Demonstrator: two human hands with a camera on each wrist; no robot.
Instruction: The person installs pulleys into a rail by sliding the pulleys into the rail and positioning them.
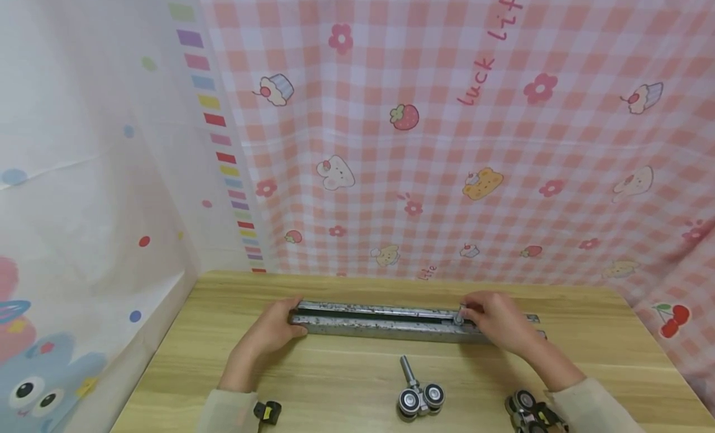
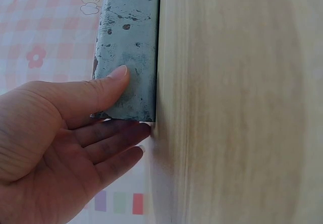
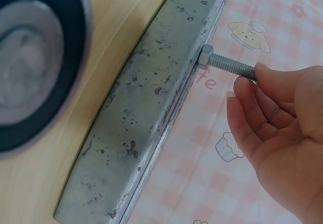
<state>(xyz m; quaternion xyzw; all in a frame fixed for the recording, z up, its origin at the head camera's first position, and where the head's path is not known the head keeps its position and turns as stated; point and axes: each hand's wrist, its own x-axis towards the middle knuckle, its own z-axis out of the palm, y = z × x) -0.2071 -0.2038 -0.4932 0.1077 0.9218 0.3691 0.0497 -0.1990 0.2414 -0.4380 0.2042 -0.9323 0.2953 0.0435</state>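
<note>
Across the lower middle of the head view, a slotted metal rail (image 1: pixel 380 330) lies on the wooden table (image 1: pixel 335 383), its slot (image 1: pixel 363 316) facing up. At its left end, the left hand (image 1: pixel 272 327) holds the rail, thumb pressed on the near wall; in the left wrist view the lower fingers hang past the end. Toward the rail's right end, the right hand (image 1: pixel 497 321) pinches a threaded bolt (image 3: pixel 232 66) between thumb and forefinger, the other fingers bent. The bolt rises from the slot, with a nut (image 3: pixel 205 56) just at the lip; whatever sits inside the rail is hidden.

Jamming looks the likeliest trouble: a sideways tug high on the bolt could tilt it and make it bind. Held at one end only, the rail might skid or swivel under a hard pull. A loose roller (image 1: pixel 422 401) lies at bottom centre, well apart; another roller (image 1: pixel 524 403), lower right, sits beside the right sleeve (image 1: pixel 594 408) and could be knocked by that arm.
</note>
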